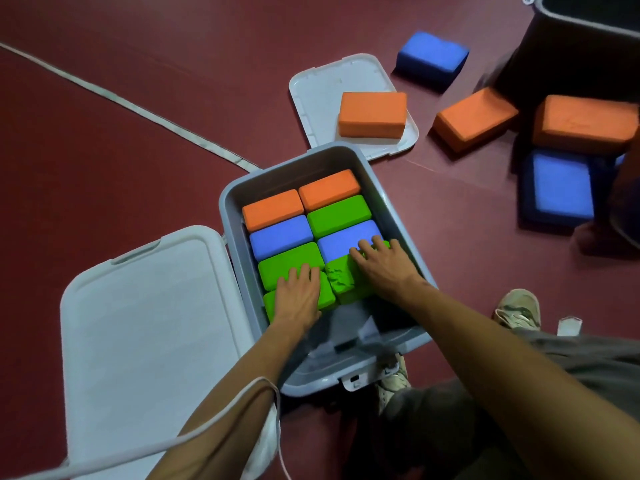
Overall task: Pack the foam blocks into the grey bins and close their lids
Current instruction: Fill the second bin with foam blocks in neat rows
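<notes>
Green foam seems to yield under my fingers [304, 271]: left hand [298, 294] and right hand [381, 268] lie flat, gripping nothing, pressing the nearest green foam blocks [341, 284] into the grey plastic bin [228, 209]. They look light and squashy, one torn on top; I'd grip the long sides. Loose orange and blue blocks [476, 117] lie on the red floor [104, 150].

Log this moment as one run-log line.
left hand flat on near-left green block | right hand flat on near-right green block | grey bin lid open
</notes>
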Demonstrator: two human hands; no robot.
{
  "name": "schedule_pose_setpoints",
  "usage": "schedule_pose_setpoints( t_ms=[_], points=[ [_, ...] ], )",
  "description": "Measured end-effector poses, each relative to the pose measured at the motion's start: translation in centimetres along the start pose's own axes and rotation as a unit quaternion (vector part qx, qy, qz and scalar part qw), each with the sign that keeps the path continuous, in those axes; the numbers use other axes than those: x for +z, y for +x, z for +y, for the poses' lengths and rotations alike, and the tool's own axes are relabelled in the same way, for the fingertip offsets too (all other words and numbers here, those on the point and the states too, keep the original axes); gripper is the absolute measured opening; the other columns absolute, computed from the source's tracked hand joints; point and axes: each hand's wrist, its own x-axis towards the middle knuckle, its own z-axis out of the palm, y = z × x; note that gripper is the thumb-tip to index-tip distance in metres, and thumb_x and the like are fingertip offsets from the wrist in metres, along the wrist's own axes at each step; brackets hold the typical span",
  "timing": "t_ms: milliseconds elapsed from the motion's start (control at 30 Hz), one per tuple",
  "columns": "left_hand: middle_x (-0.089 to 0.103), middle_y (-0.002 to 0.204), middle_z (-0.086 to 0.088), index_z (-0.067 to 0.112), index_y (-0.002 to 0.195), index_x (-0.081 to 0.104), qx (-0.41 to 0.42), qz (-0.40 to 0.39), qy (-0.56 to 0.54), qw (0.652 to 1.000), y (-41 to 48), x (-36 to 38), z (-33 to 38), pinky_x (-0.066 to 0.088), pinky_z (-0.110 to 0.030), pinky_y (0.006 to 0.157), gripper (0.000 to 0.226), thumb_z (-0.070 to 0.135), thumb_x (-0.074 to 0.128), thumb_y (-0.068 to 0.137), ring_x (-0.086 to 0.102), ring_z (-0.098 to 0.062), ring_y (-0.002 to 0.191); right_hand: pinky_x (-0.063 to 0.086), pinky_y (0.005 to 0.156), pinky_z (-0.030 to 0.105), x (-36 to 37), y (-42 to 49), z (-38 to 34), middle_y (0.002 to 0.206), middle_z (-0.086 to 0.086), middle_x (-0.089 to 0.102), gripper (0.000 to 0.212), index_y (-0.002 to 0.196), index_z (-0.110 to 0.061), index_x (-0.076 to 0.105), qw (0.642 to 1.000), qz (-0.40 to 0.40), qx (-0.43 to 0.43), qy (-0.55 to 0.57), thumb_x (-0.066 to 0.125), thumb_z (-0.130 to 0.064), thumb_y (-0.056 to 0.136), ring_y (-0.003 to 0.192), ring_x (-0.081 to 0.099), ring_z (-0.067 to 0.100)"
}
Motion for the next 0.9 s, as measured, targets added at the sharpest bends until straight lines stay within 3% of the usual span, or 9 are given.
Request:
schedule_pose_setpoints(
  t_ms=[167, 267, 333, 433, 500, 600, 667, 800, 900],
  points=[
    [0.047, 0.126, -0.006, 0.015, 0.133, 0.038, -0.008, -0.012, -0.004, 1.000, 0.9, 1.9, 1.2, 0.046, -0.043, 0.077, 0.084, 0.041, 0.086, 0.069, 0.051, -0.029, 0.109, 0.049, 0.064, 0.041, 3.8, 0.9, -0.3, 0.112, 0.008, 0.065, 0.053, 0.124, -0.017, 0.066, 1.000, 0.026, -0.003, 0.007, 0.073, -0.018, 0.072, 0.094, 0.064, 0.034],
    [0.042, 0.133, -0.009, 0.017, 0.138, 0.036, -0.020, -0.014, 0.001, 1.000, 1.5, 2.3, 1.6, 0.048, -0.045, 0.077, 0.085, 0.032, 0.086, 0.070, 0.047, -0.032, 0.113, 0.054, 0.078, 0.047, 5.2, 1.2, -0.1, 0.116, 0.014, 0.064, 0.058, 0.132, -0.010, 0.062, 0.998, 0.053, -0.018, 0.019, 0.062, -0.012, 0.074, 0.097, 0.063, 0.041],
    [0.039, 0.137, -0.010, 0.020, 0.138, 0.036, -0.030, 0.001, -0.001, 1.000, 1.9, 2.3, 2.2, 0.046, -0.046, 0.078, 0.078, 0.020, 0.080, 0.074, 0.043, -0.033, 0.117, 0.052, 0.091, 0.052, 5.8, 1.5, -0.2, 0.119, 0.019, 0.061, 0.060, 0.136, -0.006, 0.058, 0.999, 0.045, -0.018, 0.025, 0.067, -0.009, 0.077, 0.103, 0.061, 0.047],
    [0.046, 0.125, -0.010, 0.021, 0.133, 0.041, -0.037, 0.020, -0.011, 0.999, 2.4, 2.1, 3.2, 0.040, -0.041, 0.078, 0.057, 0.008, 0.065, 0.083, 0.046, -0.030, 0.108, 0.046, 0.101, 0.057, 6.0, 1.7, -0.3, 0.129, 0.023, 0.056, 0.066, 0.144, -0.004, 0.049, 0.999, 0.015, -0.006, 0.047, 0.067, -0.005, 0.080, 0.117, 0.054, 0.054],
    [0.047, 0.121, -0.011, 0.019, 0.133, 0.041, -0.056, 0.014, -0.032, 0.998, 2.6, 2.0, 3.5, 0.041, -0.038, 0.070, 0.056, 0.004, 0.063, 0.084, 0.048, -0.030, 0.106, 0.039, 0.108, 0.057, 5.6, 1.5, -0.3, 0.139, 0.022, 0.047, 0.072, 0.152, -0.006, 0.037, 0.998, -0.004, -0.013, 0.056, 0.065, -0.005, 0.085, 0.129, 0.046, 0.054],
    [0.043, 0.125, -0.012, 0.017, 0.138, 0.036, -0.063, -0.005, -0.055, 0.997, 2.7, 2.0, 3.4, 0.045, -0.035, 0.063, 0.067, 0.003, 0.070, 0.082, 0.047, -0.031, 0.110, 0.031, 0.114, 0.055, 5.1, 1.6, -0.5, 0.147, 0.020, 0.036, 0.078, 0.156, -0.008, 0.022, 0.998, -0.018, -0.004, 0.064, 0.063, -0.009, 0.089, 0.138, 0.035, 0.052],
    [0.039, 0.129, -0.011, 0.016, 0.141, 0.030, -0.057, -0.018, -0.042, 0.997, 2.7, 1.7, 3.2, 0.048, -0.033, 0.067, 0.076, 0.009, 0.077, 0.081, 0.047, -0.030, 0.114, 0.037, 0.109, 0.056, 4.2, 1.6, -1.1, 0.142, 0.020, 0.042, 0.074, 0.151, -0.008, 0.030, 0.998, -0.051, 0.014, 0.047, 0.068, -0.012, 0.087, 0.133, 0.041, 0.053],
    [0.039, 0.135, -0.016, 0.011, 0.149, 0.019, -0.039, -0.114, -0.062, 0.991, 3.5, 0.0, 2.9, 0.050, -0.043, 0.090, 0.117, 0.042, 0.093, 0.063, 0.049, -0.036, 0.119, 0.035, 0.109, 0.058, 2.4, 1.7, -1.8, 0.149, 0.024, 0.031, 0.064, 0.152, -0.006, 0.026, 0.993, -0.073, 0.028, 0.088, 0.057, -0.013, 0.096, 0.138, 0.032, 0.056],
    [0.042, 0.138, -0.019, 0.014, 0.154, 0.014, -0.051, -0.140, -0.100, 0.984, 4.8, -2.9, 2.9, 0.049, -0.050, 0.092, 0.115, 0.032, 0.092, 0.070, 0.053, -0.042, 0.122, 0.035, 0.108, 0.057, 0.0, 1.3, -1.0, 0.149, 0.017, 0.033, 0.056, 0.148, -0.014, 0.032, 0.986, -0.083, 0.067, 0.130, 0.053, -0.020, 0.097, 0.137, 0.034, 0.052]
  ],
)
